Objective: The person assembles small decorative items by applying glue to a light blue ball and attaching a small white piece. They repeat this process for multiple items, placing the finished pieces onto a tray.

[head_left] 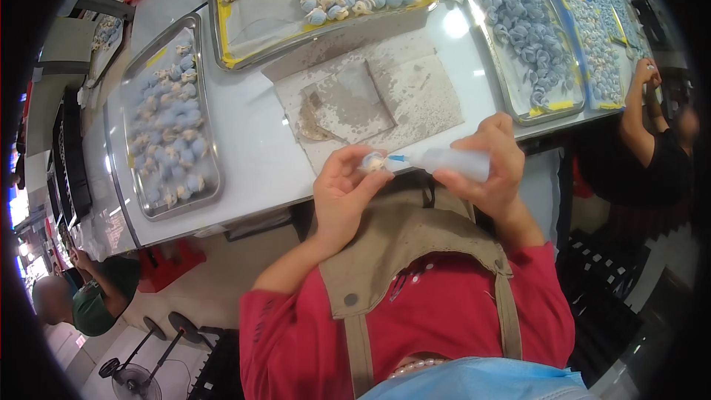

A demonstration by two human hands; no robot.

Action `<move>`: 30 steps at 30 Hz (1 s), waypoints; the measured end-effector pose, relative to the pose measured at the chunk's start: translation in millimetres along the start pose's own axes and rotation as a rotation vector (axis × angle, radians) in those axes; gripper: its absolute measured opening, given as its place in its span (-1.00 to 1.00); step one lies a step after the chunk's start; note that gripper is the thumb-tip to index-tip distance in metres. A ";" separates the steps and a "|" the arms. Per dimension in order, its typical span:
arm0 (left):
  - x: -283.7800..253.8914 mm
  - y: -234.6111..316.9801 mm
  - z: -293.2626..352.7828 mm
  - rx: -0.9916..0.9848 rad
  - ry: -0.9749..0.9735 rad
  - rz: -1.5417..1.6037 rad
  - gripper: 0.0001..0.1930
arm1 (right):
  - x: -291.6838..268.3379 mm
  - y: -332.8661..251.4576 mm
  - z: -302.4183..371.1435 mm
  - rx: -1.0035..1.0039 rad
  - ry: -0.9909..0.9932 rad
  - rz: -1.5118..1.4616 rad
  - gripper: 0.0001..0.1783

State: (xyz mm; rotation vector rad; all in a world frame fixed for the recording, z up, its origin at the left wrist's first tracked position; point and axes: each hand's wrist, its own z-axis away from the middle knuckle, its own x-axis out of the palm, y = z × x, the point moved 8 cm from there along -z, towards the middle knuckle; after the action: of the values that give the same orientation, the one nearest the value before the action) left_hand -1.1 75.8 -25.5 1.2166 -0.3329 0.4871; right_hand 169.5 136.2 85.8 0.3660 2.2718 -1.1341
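Note:
My left hand [339, 194] is closed, pinching a small cream-and-pale figurine piece [374, 162] between thumb and fingers near the table's front edge. My right hand [502, 167] wraps round a translucent white squeeze bottle [461, 162], tilted nearly level. Its blue needle tip [398, 158] points left and reaches the piece or stops just short; I cannot tell which. Just beyond both hands lies a stained cardboard sheet [426, 92] with a smaller worn piece on top.
Metal trays of small blue-and-cream figurines stand at the left [215, 178] and back [244, 59]. To the right, another tray [518, 115] holds many blue cup-like pieces, with more small parts [603, 67] beyond. Co-workers sit at the far right [629, 141] and lower left [111, 289].

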 end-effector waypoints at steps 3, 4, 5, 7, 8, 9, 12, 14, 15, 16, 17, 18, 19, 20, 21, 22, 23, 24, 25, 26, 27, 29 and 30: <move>0.8 0.3 -0.2 0.002 -0.006 0.000 -0.65 | 0.1 -2.1 -2.0 -0.014 -0.002 0.016 -0.63; 1.6 0.0 -0.5 0.005 -0.009 0.001 -0.66 | 0.1 -2.2 -2.5 -0.017 -0.005 0.024 -0.64; 2.3 -0.3 -0.7 0.007 -0.011 0.002 -0.66 | -0.1 -2.1 -2.7 -0.019 -0.008 0.031 -0.64; 1.9 -0.1 -0.3 -0.001 -0.005 0.000 -0.66 | 0.9 -0.7 -3.0 -0.018 -0.012 0.032 -0.64; 1.6 -0.1 -0.2 -0.005 -0.002 -0.001 -0.66 | 1.4 -0.2 -2.9 -0.017 -0.014 0.032 -0.64; 0.9 -0.1 -0.3 -0.003 0.005 -0.008 -0.67 | 1.8 0.6 -2.6 -0.014 -0.013 0.028 -0.64; -0.6 0.0 -0.5 0.004 0.019 -0.008 -0.67 | 2.0 2.7 -2.0 -0.002 -0.015 0.008 -0.64; -1.1 0.4 -0.4 0.011 0.021 0.020 -0.67 | 1.5 3.8 -2.3 0.008 -0.021 -0.014 -0.66; -1.7 0.4 -0.7 0.018 0.018 0.025 -0.67 | 0.2 7.2 -1.8 0.036 -0.018 -0.030 -0.67; -3.0 -0.5 -1.0 0.026 0.015 0.030 -0.66 | -1.1 11.5 -0.5 0.064 -0.016 -0.047 -0.68; -4.2 -1.1 -1.2 0.033 0.011 0.034 -0.66 | -0.7 15.5 0.7 0.091 -0.014 -0.064 -0.69; -5.3 -0.6 -1.6 0.047 0.016 0.045 -0.65 | 0.0 23.6 1.8 0.141 0.023 -0.111 -0.70; -5.8 -0.6 -2.4 0.060 0.015 0.056 -0.65 | 3.1 35.4 4.0 0.191 0.063 -0.154 -0.72; -6.0 0.1 -3.1 0.072 0.014 0.067 -0.64 | 7.0 47.8 6.2 0.242 0.103 -0.196 -0.74; -4.4 5.1 -3.0 0.125 0.005 0.034 -0.63 | 15.8 60.9 7.1 0.314 0.093 -0.211 -0.75; -1.8 9.9 -1.8 0.176 -0.008 0.005 -0.62 | 25.5 73.6 7.3 0.389 0.086 -0.219 -0.76; 1.1 15.0 -1.0 0.226 -0.022 -0.023 -0.61 | 33.9 85.1 7.8 0.464 0.079 -0.228 -0.78; 3.5 19.0 -0.9 0.250 -0.045 -0.034 -0.61 | 42.1 90.2 5.6 0.470 0.057 -0.209 -0.79; 6.1 23.4 -1.0 0.274 -0.068 -0.044 -0.61 | 45.3 91.4 2.5 0.433 0.040 -0.136 -0.80; 9.0 26.7 -1.2 0.297 -0.092 -0.055 -0.61 | 47.1 92.2 -0.3 0.397 0.023 -0.064 -0.81; 8.7 26.9 -1.5 0.291 -0.095 -0.059 -0.61 | 49.6 92.1 -4.2 0.357 0.001 0.004 -0.81; 8.7 26.8 -2.7 0.277 -0.102 -0.065 -0.61 | 41.1 89.8 -13.3 0.292 0.022 -0.046 -0.85; 6.6 23.8 -3.9 0.260 -0.094 -0.056 -0.61 | 36.1 90.8 -16.2 0.261 0.029 -0.072 -0.87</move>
State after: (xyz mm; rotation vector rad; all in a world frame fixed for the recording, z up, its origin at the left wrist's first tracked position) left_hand -8.0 87.0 -4.2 1.5007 -0.3209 0.4348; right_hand 177.6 203.6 13.6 0.4061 2.1804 -1.4770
